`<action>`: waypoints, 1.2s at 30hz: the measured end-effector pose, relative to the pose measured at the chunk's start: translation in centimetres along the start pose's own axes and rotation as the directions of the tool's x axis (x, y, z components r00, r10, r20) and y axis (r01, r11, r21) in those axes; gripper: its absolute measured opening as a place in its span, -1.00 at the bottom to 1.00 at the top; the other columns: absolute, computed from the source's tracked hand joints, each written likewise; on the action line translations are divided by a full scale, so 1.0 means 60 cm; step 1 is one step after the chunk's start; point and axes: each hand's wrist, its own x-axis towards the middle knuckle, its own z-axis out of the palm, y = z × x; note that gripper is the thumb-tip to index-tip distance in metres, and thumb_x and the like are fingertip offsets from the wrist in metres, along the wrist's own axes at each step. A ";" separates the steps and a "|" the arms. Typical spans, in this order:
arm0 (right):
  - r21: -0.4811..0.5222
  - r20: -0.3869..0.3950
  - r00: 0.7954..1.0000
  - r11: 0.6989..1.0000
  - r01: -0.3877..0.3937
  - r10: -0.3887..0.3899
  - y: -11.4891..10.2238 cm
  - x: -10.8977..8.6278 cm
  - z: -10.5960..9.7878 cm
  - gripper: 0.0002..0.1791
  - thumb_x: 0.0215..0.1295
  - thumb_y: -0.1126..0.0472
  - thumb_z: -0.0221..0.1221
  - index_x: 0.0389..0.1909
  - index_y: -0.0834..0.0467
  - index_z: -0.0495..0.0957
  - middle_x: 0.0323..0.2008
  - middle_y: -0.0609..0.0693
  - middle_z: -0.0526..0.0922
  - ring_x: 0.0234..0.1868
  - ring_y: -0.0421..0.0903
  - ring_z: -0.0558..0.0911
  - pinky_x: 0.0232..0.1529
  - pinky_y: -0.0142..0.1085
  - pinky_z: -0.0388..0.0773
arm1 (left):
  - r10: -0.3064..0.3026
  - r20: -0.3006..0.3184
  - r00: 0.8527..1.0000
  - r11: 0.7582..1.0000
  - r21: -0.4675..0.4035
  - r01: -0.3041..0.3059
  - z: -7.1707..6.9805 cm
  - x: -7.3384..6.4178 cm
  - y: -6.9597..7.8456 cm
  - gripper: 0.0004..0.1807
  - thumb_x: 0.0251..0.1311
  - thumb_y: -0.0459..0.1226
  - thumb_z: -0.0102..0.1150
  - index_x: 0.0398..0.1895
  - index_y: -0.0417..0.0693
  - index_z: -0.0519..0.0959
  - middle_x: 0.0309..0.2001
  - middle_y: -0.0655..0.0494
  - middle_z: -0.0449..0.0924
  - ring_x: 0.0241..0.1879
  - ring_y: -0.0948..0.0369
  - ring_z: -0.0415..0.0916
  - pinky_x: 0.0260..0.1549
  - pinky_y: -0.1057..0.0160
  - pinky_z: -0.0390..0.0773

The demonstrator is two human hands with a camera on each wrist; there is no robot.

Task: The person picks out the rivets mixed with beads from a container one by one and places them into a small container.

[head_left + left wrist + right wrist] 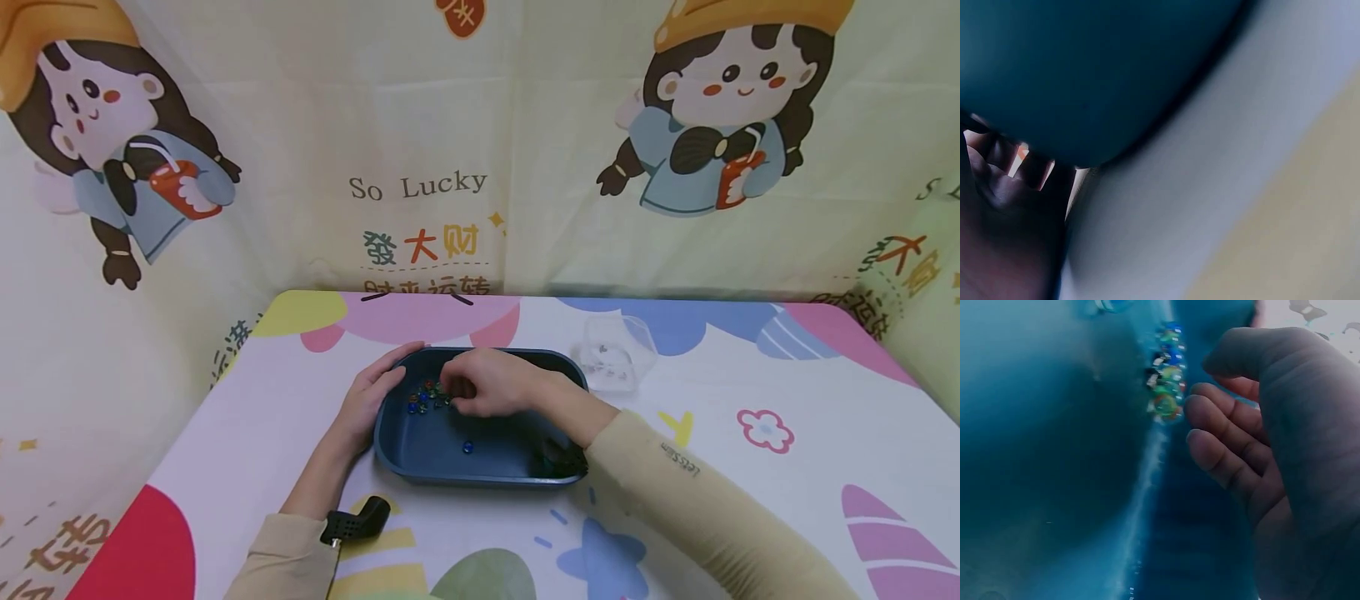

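A dark blue rectangular basin (431, 446) stands on the table. My left hand (367, 402) grips its left end, thumb at the rim and the other fingers round the outside; in the left wrist view the basin's wall (1097, 69) hides much of that hand. Several colourful glass marbles (422, 407) lie clustered inside near the left end. One blue marble (468, 447) lies apart, towards the near side. Over the basin, my right hand (491, 383) is beside the cluster. In the right wrist view its fingers bend loosely near the marbles (1169, 381), with nothing visible between them.
A clear plastic box (611, 358) with small things in it stands behind the basin's right end. The patterned tablecloth (750, 483) covers the table, and a printed curtain (555, 208) hangs behind. A black wrist camera (360, 521) sits on the left wrist.
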 end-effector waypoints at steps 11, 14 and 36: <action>-0.216 0.107 0.994 0.976 0.024 -0.001 -0.006 0.011 0.012 -0.78 0.34 0.18 0.29 -0.04 0.11 0.65 -0.31 -0.12 0.56 -0.34 -0.21 0.51 -0.27 -0.39 0.49 | -0.008 -0.007 1.000 1.000 0.005 0.008 0.003 0.001 -0.003 -0.52 0.59 -0.27 -0.25 0.48 -0.18 0.32 0.46 -0.03 0.31 0.45 0.11 0.18 0.35 0.25 0.27; -0.273 0.136 0.991 0.961 0.040 -0.002 -0.008 0.013 0.014 -0.80 0.36 0.16 0.29 -0.05 0.11 0.65 -0.32 -0.11 0.56 -0.34 -0.21 0.51 -0.27 -0.39 0.50 | -0.005 -0.002 1.000 1.000 0.001 0.005 0.004 0.002 -0.003 -0.52 0.59 -0.26 -0.25 0.48 -0.18 0.32 0.46 -0.04 0.31 0.45 0.10 0.19 0.33 0.28 0.29; -0.337 0.230 0.972 0.941 0.033 0.048 -0.019 0.022 0.017 -0.83 0.39 0.20 0.26 -0.07 0.12 0.68 -0.28 -0.08 0.63 -0.36 -0.20 0.55 -0.20 -0.43 0.59 | -0.006 -0.005 1.000 1.000 0.005 0.006 0.001 0.000 -0.001 -0.51 0.59 -0.27 -0.26 0.49 -0.18 0.30 0.47 -0.04 0.29 0.45 0.09 0.19 0.38 0.15 0.23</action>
